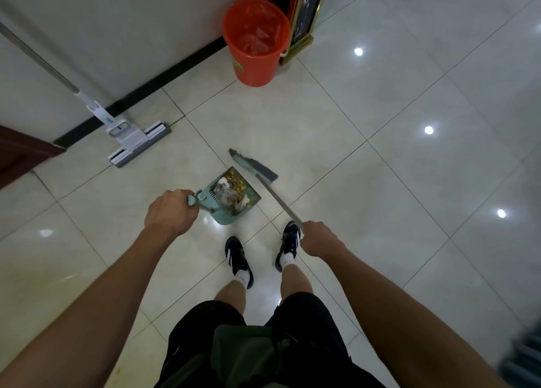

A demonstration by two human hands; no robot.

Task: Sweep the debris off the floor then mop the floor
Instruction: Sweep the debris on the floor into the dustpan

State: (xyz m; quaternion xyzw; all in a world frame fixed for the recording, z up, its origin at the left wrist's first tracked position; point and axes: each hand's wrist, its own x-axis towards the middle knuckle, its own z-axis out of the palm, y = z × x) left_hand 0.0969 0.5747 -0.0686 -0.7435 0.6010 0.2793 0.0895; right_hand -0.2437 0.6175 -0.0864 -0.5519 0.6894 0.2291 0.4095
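My left hand (pixel 169 212) grips the handle of a teal dustpan (pixel 222 215), which hangs just above the floor in front of my feet. The pan holds debris (pixel 232 190): yellow bits, white scraps and clear plastic. My right hand (pixel 317 238) is closed on the metal handle of a broom (pixel 254 168). Its teal-and-grey head sits just beyond the dustpan's far edge. A white flat mop (pixel 137 142) rests on the floor at the left, its pole leaning against the wall.
An orange bucket (pixel 256 71) lined with a plastic bag stands by the wall ahead. A black-and-gold stand (pixel 301 22) is right behind it. A brown door edge (pixel 20 150) juts in at the left. Glossy tiled floor (pixel 409 168) stretches to the right.
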